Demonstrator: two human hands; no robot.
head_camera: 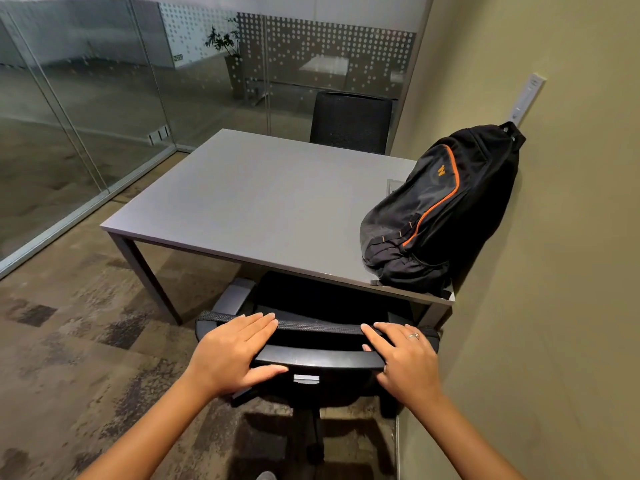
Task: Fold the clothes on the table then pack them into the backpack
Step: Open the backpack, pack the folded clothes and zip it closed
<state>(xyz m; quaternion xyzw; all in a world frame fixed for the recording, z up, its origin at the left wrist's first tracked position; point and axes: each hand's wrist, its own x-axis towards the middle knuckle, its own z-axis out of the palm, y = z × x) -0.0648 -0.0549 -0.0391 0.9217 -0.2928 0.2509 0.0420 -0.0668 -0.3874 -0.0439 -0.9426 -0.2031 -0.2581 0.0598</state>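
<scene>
Black backpack (pixel 440 209) with orange piping, zipped, leaning against the olive wall (pixel 554 271) on the grey bench's (pixel 259 202) right near corner. Below it, an office chair (pixel 311 358) tucked under — left hand (pixel 235 355) and right hand (pixel 405 358) flat on the backrest top, fingers (pixel 259 322) straight, released, gripping nothing. Second chair (pixel 349 121) opposite.

- I'm in a small office meeting room: glass partition walls (pixel 104 98) with dotted frosting.
- A grey table (pixel 249 202), black mesh office chairs (pixel 349 123) and patterned carpet tiles (pixel 69 341) say the same.
</scene>
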